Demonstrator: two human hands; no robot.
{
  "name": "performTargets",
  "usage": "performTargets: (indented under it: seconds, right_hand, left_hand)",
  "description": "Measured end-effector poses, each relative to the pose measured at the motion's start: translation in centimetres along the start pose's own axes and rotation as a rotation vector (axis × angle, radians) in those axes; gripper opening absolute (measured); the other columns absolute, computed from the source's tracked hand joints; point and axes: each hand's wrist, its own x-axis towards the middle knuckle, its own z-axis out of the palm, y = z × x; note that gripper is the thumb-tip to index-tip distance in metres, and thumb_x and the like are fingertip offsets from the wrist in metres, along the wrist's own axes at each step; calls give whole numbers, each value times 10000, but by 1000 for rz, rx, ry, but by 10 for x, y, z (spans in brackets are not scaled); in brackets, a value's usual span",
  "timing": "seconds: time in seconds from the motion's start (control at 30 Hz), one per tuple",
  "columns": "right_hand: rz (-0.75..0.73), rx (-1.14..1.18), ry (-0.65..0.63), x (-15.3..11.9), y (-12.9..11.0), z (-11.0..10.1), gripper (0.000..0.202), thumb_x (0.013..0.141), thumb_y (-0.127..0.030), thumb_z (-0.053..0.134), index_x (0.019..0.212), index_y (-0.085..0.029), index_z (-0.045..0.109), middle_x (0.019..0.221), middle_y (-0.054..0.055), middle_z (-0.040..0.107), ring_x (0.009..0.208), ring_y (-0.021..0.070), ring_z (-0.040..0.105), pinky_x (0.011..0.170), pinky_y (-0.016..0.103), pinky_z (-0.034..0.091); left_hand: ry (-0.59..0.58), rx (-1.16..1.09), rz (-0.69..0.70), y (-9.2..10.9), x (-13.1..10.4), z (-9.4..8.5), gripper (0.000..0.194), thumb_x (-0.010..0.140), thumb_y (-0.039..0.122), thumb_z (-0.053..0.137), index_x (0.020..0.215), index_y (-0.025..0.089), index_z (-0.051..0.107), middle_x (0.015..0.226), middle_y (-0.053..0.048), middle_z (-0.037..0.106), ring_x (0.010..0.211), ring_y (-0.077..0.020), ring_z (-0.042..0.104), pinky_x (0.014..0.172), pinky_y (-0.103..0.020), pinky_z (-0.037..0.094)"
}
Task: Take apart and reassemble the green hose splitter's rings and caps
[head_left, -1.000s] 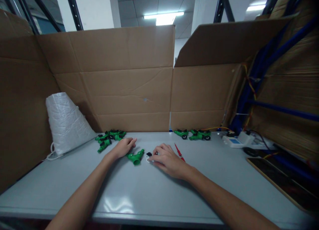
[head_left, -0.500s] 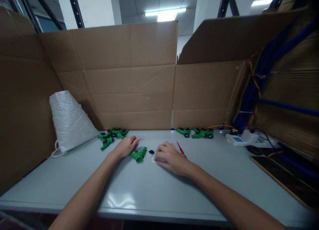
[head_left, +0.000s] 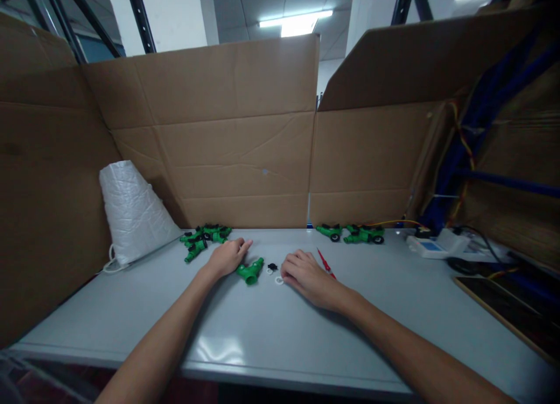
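My left hand (head_left: 230,257) lies on the table just behind and left of a green plastic pipe fitting (head_left: 251,272) with a round open end facing me. Its index finger is stretched out, and nothing shows in its grasp. To the right, my right hand (head_left: 310,278) rests low with its fingers bent and drawn together; whatever is under the fingertips is hidden. Close to those fingertips lies a flat white ring (head_left: 279,280). A small black part (head_left: 272,267) sits between the hands, with a smaller white ring (head_left: 269,271) beside it. Behind my right hand lies a red pointed tool (head_left: 326,264).
Several green-and-black fittings (head_left: 205,236) cluster at the back left, others (head_left: 364,234) at the back right. A white sack (head_left: 135,214) stands left. Cardboard walls (head_left: 245,159) enclose the table (head_left: 262,334). A power strip (head_left: 437,246) and a dark framed panel (head_left: 507,310) lie right.
The view has swung slightly left. My right hand's fingers have drawn closer together, and more of the flat white ring shows beside them. My left hand stays by the green fitting.
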Motion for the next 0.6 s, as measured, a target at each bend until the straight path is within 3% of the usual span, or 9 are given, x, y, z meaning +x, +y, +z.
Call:
performTargets:
  seconds: [0.2, 0.37, 0.6]
  right_hand:
    - [22, 25, 17, -1, 5, 3, 99, 1074, -233, 531, 1062, -233, 629, 1123, 59, 667, 1093, 256, 518, 959, 387, 382]
    - [46, -14, 37, 0, 12, 5, 121, 1074, -220, 526, 1055, -242, 644, 1107, 52, 675, 1085, 254, 519, 926, 378, 361]
    - [72, -31, 47, 0, 18, 6, 90, 1053, -225, 568, 1066, -241, 656, 1107, 54, 678, 1097, 258, 528, 923, 380, 350]
  left_hand:
    - [-63, -38, 76, 1, -4, -11, 606, 1053, 662, 299, 857, 215, 658, 847, -90, 749, 770, -244, 686, 707, -309, 431]
    - [-180, -130, 139, 8, -10, -25, 648, 986, 760, 379, 862, 198, 677, 786, -62, 709, 702, -220, 631, 673, -301, 417]
    - [-339, -135, 250, 15, -16, -34, 689, 650, 742, 822, 1053, 196, 698, 1007, -64, 652, 899, -232, 604, 781, -284, 458]
